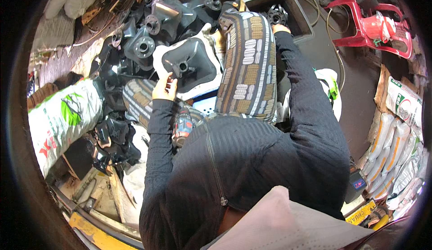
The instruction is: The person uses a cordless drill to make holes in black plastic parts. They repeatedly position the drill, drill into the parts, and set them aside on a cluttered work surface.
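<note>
A black, four-cornered plastic base (191,63) with a round hub in its middle lies on a white cloth (209,80) in front of me. At its near left edge is my left hand (165,89), with its fingers apart and nothing held in them. My right hand (281,28) reaches far forward into a grey bin (307,23). Its fingers close on the near edge of a black, round, slotted plastic part (276,14); the fingertips are partly hidden. A cordless drill (182,126) rests by my left forearm, beside my patterned trouser leg (247,65).
A heap of similar black bases (144,46) fills the far left. White sacks (67,119) lie at the left, and stacked bags (389,137) stand at the right. A red plastic chair (355,23) lies at the far right, near a cable (338,54) on the floor.
</note>
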Action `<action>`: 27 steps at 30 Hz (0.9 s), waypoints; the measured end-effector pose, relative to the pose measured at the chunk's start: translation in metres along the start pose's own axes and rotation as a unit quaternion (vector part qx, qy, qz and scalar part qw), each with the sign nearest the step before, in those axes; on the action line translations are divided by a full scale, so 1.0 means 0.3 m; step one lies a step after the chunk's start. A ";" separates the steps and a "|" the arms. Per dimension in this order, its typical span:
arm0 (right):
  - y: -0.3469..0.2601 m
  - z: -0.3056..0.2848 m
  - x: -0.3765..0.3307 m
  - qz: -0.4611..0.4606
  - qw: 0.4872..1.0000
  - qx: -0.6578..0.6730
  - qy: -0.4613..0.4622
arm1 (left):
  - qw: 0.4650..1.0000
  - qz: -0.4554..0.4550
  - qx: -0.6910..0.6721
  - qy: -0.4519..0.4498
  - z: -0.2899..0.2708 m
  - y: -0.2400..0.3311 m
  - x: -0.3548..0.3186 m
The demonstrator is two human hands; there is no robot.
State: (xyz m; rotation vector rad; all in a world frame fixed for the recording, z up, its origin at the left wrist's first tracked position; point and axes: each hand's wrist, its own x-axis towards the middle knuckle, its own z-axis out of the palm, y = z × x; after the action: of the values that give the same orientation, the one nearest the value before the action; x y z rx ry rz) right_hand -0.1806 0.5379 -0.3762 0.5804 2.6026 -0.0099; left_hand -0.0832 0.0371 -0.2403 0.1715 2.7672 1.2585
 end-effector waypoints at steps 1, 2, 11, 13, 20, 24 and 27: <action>0.000 -0.051 -0.015 0.033 0.999 0.023 0.014 | 0.999 -0.024 -0.023 0.001 -0.019 0.010 -0.021; 0.007 -0.125 -0.041 0.023 0.999 0.007 0.043 | 0.999 -0.031 -0.018 0.014 -0.043 0.019 -0.043; -0.464 -0.633 -0.564 -0.480 0.821 0.134 0.280 | 0.985 0.009 -0.026 -0.169 -0.255 0.111 -0.368; -0.664 -0.508 -0.680 -0.514 0.834 0.111 0.167 | 0.975 0.047 0.017 -0.216 -0.284 0.135 -0.397; -0.915 -0.316 -0.675 -0.507 0.857 -0.033 0.083 | 0.947 -0.095 0.213 -0.220 -0.225 0.182 -0.403; -0.931 -0.312 -0.656 -0.496 0.863 -0.056 0.076 | 0.928 -0.139 0.227 -0.261 -0.216 0.181 -0.371; -0.926 -0.311 -0.666 -0.486 0.871 -0.034 0.060 | 0.922 -0.154 0.193 -0.300 -0.234 0.180 -0.340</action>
State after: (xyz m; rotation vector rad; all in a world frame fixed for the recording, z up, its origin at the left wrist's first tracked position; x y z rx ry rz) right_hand -0.1742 0.2149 -0.2295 -0.8155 2.7060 -0.2063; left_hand 0.0116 0.0055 -0.1493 0.1168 2.3361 0.4653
